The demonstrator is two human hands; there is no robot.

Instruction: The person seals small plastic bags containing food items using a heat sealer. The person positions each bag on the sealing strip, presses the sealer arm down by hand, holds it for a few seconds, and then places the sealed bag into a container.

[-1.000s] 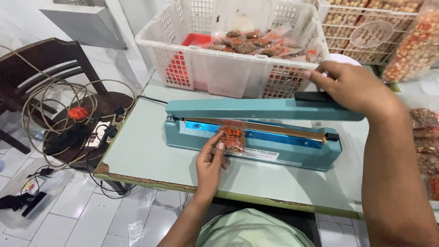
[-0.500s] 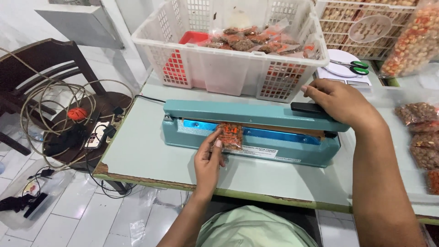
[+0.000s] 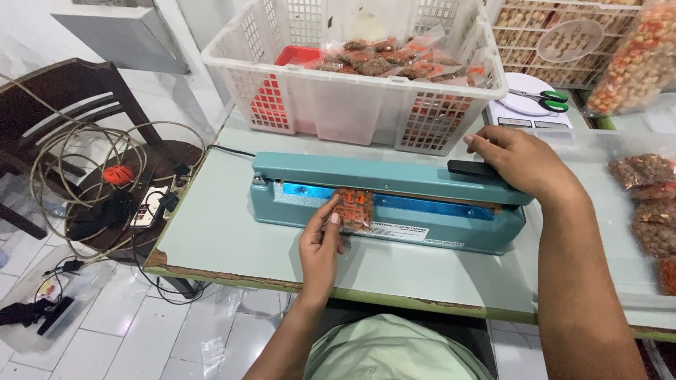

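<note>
Pale green table (image 3: 232,232), white basket (image 3: 338,105) behind. Your right hand (image 3: 524,165) presses teal sealer (image 3: 394,200) arm shut. Left hand (image 3: 322,243) pinches 1 snack pouch (image 3: 354,210), top edge under bar. Step: sealing. Next likely: lift arm, pull pouch clear.

My small clear snack packet (image 3: 353,209), orange-printed, lies with its top clamped inside the teal sealer (image 3: 394,200), left of the sealer's middle.

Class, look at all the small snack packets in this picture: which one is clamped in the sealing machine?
The small packet held by the left hand at the teal sealer, its top under the arm pressed by the right hand. The other packets lie loose in the white basket.
</note>
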